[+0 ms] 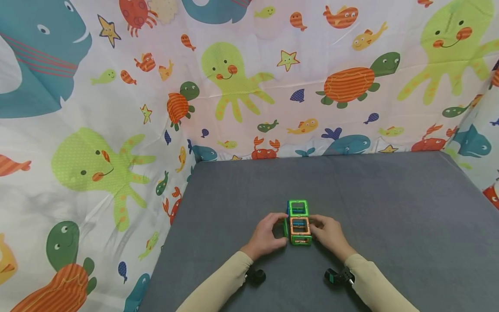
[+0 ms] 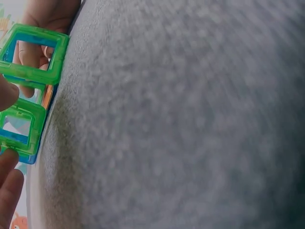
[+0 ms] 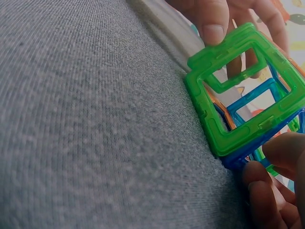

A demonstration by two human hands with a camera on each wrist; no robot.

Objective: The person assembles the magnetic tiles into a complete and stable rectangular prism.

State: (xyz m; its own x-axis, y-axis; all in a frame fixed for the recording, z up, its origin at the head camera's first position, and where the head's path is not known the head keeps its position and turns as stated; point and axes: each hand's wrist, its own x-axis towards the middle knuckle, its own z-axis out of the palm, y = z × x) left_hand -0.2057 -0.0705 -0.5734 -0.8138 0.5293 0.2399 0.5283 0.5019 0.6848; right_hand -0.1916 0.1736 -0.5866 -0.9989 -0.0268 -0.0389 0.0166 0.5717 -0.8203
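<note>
A small block built of hollow magnetic tiles stands on the grey table, with an orange square tile [image 1: 291, 226] on top and a green one [image 1: 290, 208] behind it. Green also shows on the near side [image 3: 208, 125], and a blue tile [image 3: 267, 139] forms the right side. My left hand [image 1: 265, 237] pinches a green square tile [image 2: 38, 125] against the block's left side, thumb at one edge and fingers at the opposite one. On the other side my right hand [image 1: 332, 235] grips the block by its blue side, thumb and fingers bent; its exact hold is partly hidden.
The grey cloth-covered table [image 1: 374, 195] spreads around the block. A curtain with sea animals [image 1: 249, 130] hangs behind and along the left and right. Dark wrist devices [image 1: 338, 276] sit at both cuffs, close above the table.
</note>
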